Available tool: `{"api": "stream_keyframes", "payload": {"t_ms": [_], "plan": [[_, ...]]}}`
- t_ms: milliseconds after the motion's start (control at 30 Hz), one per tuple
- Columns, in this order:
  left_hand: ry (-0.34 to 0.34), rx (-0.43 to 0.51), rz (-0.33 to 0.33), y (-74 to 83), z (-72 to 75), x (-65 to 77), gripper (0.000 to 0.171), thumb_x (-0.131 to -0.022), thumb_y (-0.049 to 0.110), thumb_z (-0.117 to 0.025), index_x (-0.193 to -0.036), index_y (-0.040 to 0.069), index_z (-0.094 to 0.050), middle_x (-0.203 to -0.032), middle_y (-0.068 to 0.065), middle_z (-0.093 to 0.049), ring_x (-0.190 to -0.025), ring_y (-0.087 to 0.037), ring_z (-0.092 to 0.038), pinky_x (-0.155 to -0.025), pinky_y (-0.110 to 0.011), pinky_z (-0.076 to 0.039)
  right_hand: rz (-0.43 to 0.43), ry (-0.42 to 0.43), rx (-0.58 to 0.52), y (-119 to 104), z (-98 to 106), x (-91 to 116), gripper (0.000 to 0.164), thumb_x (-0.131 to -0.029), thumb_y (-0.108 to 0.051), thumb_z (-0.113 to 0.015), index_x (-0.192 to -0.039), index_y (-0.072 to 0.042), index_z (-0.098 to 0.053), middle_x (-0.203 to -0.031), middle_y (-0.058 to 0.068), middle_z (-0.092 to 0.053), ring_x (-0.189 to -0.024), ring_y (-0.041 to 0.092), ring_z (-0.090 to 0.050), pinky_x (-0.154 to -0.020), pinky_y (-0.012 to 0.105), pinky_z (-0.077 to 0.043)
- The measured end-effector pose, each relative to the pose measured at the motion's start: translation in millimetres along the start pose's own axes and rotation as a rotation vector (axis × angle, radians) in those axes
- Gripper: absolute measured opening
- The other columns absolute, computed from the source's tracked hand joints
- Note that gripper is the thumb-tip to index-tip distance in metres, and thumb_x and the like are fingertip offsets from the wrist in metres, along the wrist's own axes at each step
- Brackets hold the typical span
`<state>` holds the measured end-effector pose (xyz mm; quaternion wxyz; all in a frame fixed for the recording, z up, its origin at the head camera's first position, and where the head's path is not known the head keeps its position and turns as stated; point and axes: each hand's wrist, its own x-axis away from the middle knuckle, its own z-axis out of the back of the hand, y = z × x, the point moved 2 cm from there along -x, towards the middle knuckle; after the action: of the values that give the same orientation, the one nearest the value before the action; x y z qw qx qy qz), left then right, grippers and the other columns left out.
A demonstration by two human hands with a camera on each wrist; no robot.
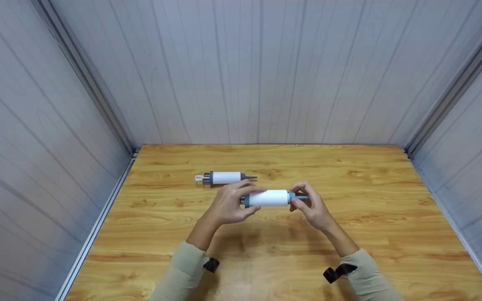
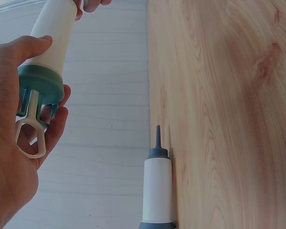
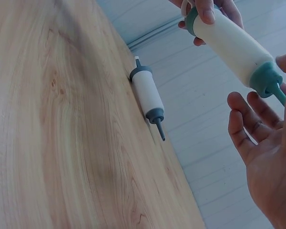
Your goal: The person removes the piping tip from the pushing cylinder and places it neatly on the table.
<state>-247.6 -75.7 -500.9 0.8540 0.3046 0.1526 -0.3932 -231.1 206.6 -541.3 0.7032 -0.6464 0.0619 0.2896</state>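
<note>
A white balloon pump with teal ends [image 1: 269, 197] is held level above the table between both hands. My left hand [image 1: 228, 202] grips its handle end; the left wrist view shows the thumb on the white barrel [image 2: 55, 33], beside the teal collar [image 2: 40, 78]. A pale ring handle [image 2: 31, 138] sticks out toward the palm. My right hand [image 1: 314, 209] pinches the teal nozzle cap [image 3: 264, 78] at the other end, its remaining fingers loosely spread in the right wrist view. The nozzle's tip is partly hidden by that hand.
A second balloon pump, white with dark grey ends [image 1: 226, 177], lies on the wooden table [image 1: 174, 238] behind the left hand, its nozzle pointing right. Pale panel walls [image 1: 262, 75] stand at the back and on both sides.
</note>
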Motion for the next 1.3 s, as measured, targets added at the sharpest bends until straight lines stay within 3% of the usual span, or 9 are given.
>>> {"api": "stream_keyframes", "payload": {"t_ms": [300,833,1033,1300], "plan": [[0.001,-0.008,0.002,1.6,-0.2,0.4,0.046,-0.095,0.027,-0.091,-0.14,0.024,-0.08,-0.135,-0.01,-0.08,-0.092,-0.024,-0.077,-0.076,-0.04,-0.064,-0.003,0.007,0.021,1.6,0.0,0.4,0.016,-0.111,0.009,-0.053,-0.125,0.015,-0.054,-0.105,-0.009,-0.067,-0.08,0.005,-0.065,-0.07,0.022,-0.061],[0.014,-0.01,-0.013,1.2,-0.7,1.7,0.045,-0.095,0.028,-0.091,-0.139,0.024,-0.081,-0.128,-0.009,-0.081,-0.087,-0.021,-0.074,-0.072,-0.033,-0.06,-0.019,-0.001,0.021,3.0,-0.4,2.1,0.017,-0.111,0.008,-0.054,-0.127,0.016,-0.053,-0.112,-0.008,-0.069,-0.083,0.007,-0.066,-0.073,0.023,-0.062],[0.005,-0.013,-0.011,1.3,-1.2,1.8,0.045,-0.096,0.029,-0.091,-0.139,0.023,-0.081,-0.125,-0.008,-0.081,-0.084,-0.02,-0.072,-0.071,-0.031,-0.059,0.026,0.004,-0.006,1.8,-1.6,2.0,0.023,-0.105,0.015,-0.057,-0.127,0.017,-0.053,-0.12,-0.009,-0.068,-0.087,0.006,-0.069,-0.075,0.023,-0.062],[0.017,-0.02,-0.015,1.2,-0.8,2.0,0.046,-0.095,0.029,-0.091,-0.139,0.023,-0.081,-0.127,-0.008,-0.081,-0.09,-0.022,-0.076,-0.076,-0.038,-0.064,0.101,0.005,-0.014,1.9,-0.6,0.7,0.03,-0.098,0.021,-0.059,-0.127,0.021,-0.052,-0.125,-0.008,-0.067,-0.092,0.003,-0.072,-0.075,0.023,-0.064]]}}
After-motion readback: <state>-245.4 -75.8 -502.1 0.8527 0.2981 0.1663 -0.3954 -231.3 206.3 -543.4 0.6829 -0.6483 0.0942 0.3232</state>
